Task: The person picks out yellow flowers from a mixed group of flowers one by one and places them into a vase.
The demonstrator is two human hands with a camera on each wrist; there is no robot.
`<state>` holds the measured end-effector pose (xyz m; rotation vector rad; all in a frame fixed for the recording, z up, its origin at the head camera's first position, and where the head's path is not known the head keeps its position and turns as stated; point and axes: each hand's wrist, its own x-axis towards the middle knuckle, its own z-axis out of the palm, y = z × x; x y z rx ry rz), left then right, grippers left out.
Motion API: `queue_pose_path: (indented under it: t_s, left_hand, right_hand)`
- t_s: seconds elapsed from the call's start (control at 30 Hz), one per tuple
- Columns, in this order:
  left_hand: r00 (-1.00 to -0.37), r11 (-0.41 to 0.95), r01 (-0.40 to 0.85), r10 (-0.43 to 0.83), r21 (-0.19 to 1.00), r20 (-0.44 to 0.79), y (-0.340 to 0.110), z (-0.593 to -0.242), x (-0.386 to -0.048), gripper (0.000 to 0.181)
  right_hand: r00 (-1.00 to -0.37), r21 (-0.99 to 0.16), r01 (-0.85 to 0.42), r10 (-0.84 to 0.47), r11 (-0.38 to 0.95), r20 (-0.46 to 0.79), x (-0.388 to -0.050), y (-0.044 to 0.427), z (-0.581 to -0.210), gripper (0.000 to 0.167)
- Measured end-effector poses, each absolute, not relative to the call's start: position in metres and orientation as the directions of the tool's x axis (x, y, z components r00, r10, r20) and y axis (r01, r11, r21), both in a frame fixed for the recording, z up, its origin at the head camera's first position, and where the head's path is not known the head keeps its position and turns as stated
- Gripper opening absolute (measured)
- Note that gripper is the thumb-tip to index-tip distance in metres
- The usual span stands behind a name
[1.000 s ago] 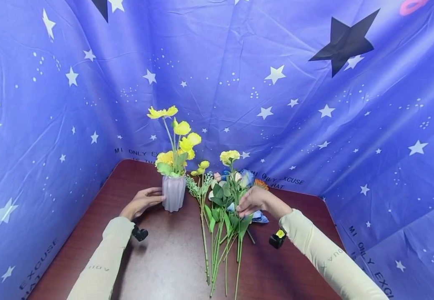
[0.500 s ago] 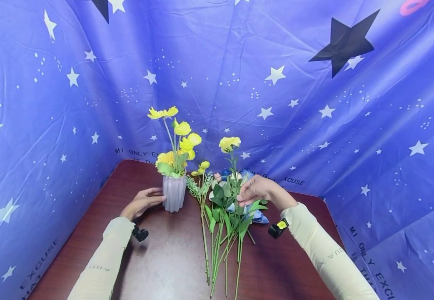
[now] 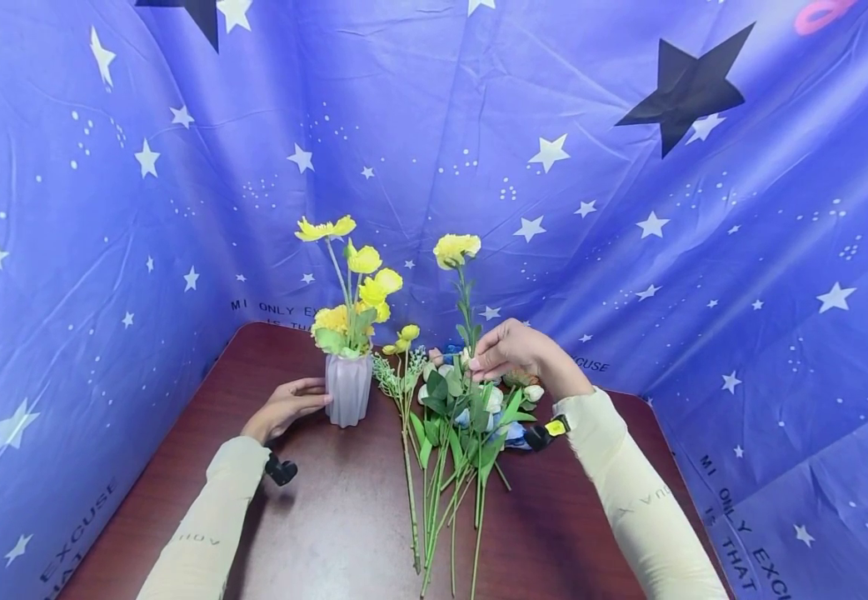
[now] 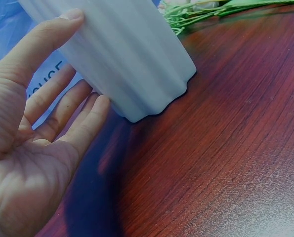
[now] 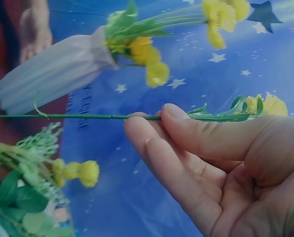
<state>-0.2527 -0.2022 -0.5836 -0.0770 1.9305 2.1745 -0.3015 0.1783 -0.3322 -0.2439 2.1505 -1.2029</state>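
Note:
A pale fluted vase (image 3: 347, 390) stands upright on the table, holding several yellow flowers (image 3: 365, 258). At its left side is my left hand (image 3: 286, 407); in the left wrist view the thumb and fingertips touch the vase (image 4: 132, 59), fingers relaxed. My right hand (image 3: 512, 358) pinches the green stem (image 5: 87, 116) of a pale yellow flower (image 3: 456, 250) between thumb and fingers, as the right wrist view shows. That flower stands upright above the pile of loose flowers (image 3: 441, 400). How far down its stem reaches among the other stems is hard to tell in the head view.
Loose stems (image 3: 434, 508) fan toward the table's front edge. A thin sprig with small yellow blooms (image 3: 407, 333) lies just right of the vase. Blue and white flowers lie under the right hand. A blue star-patterned cloth (image 3: 419, 125) hangs around the brown table (image 3: 314, 517).
My right hand has risen and moved slightly left, lifting the pale yellow flower above the pile. A white bud and an orange bloom now show beneath it. My left hand stays at the vase.

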Motion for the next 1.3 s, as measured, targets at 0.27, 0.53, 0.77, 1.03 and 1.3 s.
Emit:
queue_pose_path:
  t_s: [0.27,0.53,0.77,1.03,1.3]
  left_hand:
    - [-0.971,-0.1,-0.212,0.13,0.972,-0.198,-0.203,-0.582,-0.252,0.067]
    - [-0.973,-0.103,-0.2,0.137,0.974,-0.186,-0.203,-0.584,-0.252,0.066]
    - [-0.974,-0.113,-0.194,0.14,0.974,-0.178,-0.204,-0.585,-0.252,0.067]
    - [-0.976,-0.127,-0.172,0.157,0.977,-0.151,-0.202,-0.582,-0.25,0.065]
    - [-0.977,-0.139,-0.179,0.143,0.974,-0.159,-0.201,-0.582,-0.25,0.065]
  right_hand:
    - [-0.796,-0.87,0.088,-0.491,0.486,-0.354,-0.307,0.168,-0.308,0.007]
    - [-0.803,-0.915,0.125,-0.503,0.384,-0.32,-0.309,0.159,-0.292,0.013]
    - [-0.841,-0.937,0.084,-0.481,0.34,-0.25,-0.309,0.149,-0.289,0.013]
    - [-0.891,-0.963,-0.036,-0.445,0.268,-0.09,-0.309,0.136,-0.299,0.016]
    - [-0.934,-0.981,-0.086,-0.356,0.173,0.019,-0.307,0.126,-0.299,0.005]
